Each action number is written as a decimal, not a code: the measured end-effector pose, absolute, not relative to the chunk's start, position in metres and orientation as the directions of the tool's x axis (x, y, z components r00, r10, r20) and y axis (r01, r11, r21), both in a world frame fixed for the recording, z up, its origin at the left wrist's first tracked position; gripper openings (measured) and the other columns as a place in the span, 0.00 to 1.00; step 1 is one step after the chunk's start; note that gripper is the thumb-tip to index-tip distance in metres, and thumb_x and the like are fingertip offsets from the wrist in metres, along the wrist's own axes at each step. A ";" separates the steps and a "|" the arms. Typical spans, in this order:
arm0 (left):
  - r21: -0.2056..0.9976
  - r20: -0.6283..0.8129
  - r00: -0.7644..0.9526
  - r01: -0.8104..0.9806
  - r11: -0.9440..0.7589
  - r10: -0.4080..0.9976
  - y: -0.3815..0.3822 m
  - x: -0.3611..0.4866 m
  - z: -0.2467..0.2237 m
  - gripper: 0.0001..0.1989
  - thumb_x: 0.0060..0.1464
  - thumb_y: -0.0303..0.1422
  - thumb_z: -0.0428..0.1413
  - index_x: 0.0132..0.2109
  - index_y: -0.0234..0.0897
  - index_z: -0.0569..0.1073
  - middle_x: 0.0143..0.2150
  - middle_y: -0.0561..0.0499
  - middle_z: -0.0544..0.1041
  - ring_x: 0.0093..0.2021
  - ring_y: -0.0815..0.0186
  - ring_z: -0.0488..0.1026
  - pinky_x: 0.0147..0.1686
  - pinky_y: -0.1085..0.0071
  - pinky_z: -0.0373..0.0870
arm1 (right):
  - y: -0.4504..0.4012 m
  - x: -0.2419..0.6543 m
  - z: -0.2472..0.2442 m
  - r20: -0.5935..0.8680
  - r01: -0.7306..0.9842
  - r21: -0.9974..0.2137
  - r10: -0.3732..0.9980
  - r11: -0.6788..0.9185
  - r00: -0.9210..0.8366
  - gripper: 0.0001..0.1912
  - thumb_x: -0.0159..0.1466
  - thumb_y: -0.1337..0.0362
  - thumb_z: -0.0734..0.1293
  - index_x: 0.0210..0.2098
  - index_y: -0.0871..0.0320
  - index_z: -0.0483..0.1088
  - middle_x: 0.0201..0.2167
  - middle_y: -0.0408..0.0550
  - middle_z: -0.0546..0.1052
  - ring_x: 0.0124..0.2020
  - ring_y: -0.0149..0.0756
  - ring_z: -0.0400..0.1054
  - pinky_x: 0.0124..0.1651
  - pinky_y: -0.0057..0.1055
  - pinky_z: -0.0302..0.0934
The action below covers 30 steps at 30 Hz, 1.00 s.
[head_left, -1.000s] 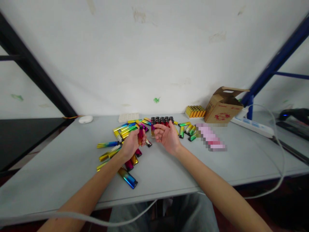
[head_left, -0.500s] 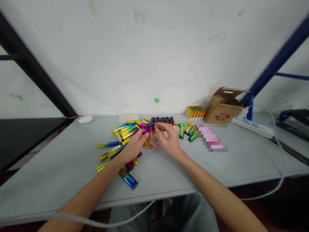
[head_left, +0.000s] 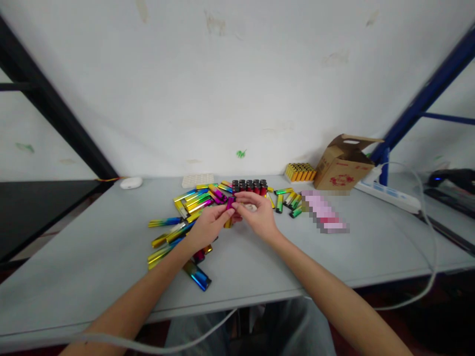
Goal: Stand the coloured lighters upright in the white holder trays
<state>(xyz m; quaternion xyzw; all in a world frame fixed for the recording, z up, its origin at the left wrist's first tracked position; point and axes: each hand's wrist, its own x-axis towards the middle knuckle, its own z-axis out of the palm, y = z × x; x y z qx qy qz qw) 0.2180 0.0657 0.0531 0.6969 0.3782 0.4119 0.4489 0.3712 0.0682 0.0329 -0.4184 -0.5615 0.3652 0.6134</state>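
Note:
My left hand (head_left: 212,225) is closed around a shiny purple-and-gold tube (head_left: 230,202), held upright above the table. The fingertips of my right hand (head_left: 258,212) are pinched together against the tube's upper end; what lies between them is mostly hidden. Just behind my hands stands a block of dark red tubes with black tops (head_left: 250,186), in rows. Many loose metallic tubes (head_left: 196,201) in yellow, green, blue and pink lie in a pile by my left hand and forearm. Near the front, a blue tube with a black end (head_left: 198,274) lies apart.
Several green-and-yellow tubes (head_left: 279,203) lie right of my right hand. Against the wall are a white perforated tray (head_left: 198,181), a tray of upright orange tubes (head_left: 301,172) and an open cardboard box (head_left: 343,170). A power strip (head_left: 391,195) and a white case (head_left: 131,183) sit at the sides.
My right fingertips have closed in and moved left onto the top of the purple-and-gold tube. That tube has shifted slightly right and now tilts a little.

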 end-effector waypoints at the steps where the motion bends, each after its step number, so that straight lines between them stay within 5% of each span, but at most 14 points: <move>1: 0.935 0.237 0.370 0.164 -0.314 0.898 0.065 0.218 0.053 0.08 0.55 0.30 0.54 0.31 0.36 0.78 0.20 0.53 0.72 0.20 0.67 0.66 0.15 0.77 0.58 | 0.067 0.370 0.034 0.371 0.014 -0.928 0.923 0.372 0.104 0.11 0.53 0.61 0.72 0.37 0.56 0.77 0.32 0.47 0.78 0.34 0.37 0.72 0.41 0.35 0.67; 9: 0.948 0.235 0.331 0.132 -0.291 0.914 0.075 0.216 0.044 0.10 0.52 0.37 0.59 0.33 0.34 0.78 0.28 0.49 0.79 0.30 0.63 0.75 0.30 0.72 0.72 | 0.068 0.380 0.045 0.470 0.069 -0.883 0.873 0.465 0.133 0.09 0.55 0.63 0.71 0.36 0.56 0.75 0.30 0.46 0.78 0.31 0.35 0.72 0.38 0.33 0.67; 13: 0.950 0.214 0.297 0.158 -0.269 0.931 0.084 0.210 0.034 0.22 0.57 0.48 0.52 0.41 0.32 0.76 0.35 0.44 0.80 0.35 0.59 0.77 0.37 0.65 0.74 | 0.077 0.403 0.048 0.675 0.338 -0.724 0.720 0.601 0.163 0.09 0.57 0.64 0.70 0.38 0.55 0.76 0.33 0.46 0.79 0.35 0.36 0.72 0.44 0.36 0.67; 17: 0.846 0.306 0.268 0.364 -0.390 0.913 0.088 0.204 0.031 0.22 0.60 0.47 0.47 0.41 0.34 0.76 0.37 0.44 0.80 0.39 0.59 0.77 0.44 0.62 0.73 | 0.085 0.418 0.046 0.780 0.553 -0.559 0.617 0.618 0.099 0.08 0.58 0.66 0.69 0.37 0.54 0.77 0.33 0.46 0.79 0.40 0.39 0.71 0.46 0.37 0.66; 30: 0.817 0.327 0.264 0.404 -0.412 0.907 0.092 0.203 0.035 0.19 0.59 0.43 0.48 0.41 0.34 0.76 0.35 0.47 0.81 0.38 0.61 0.78 0.43 0.65 0.73 | 0.098 0.412 0.020 0.774 0.650 -0.429 0.626 0.628 -0.094 0.07 0.61 0.67 0.68 0.38 0.55 0.76 0.38 0.50 0.78 0.49 0.43 0.68 0.53 0.42 0.64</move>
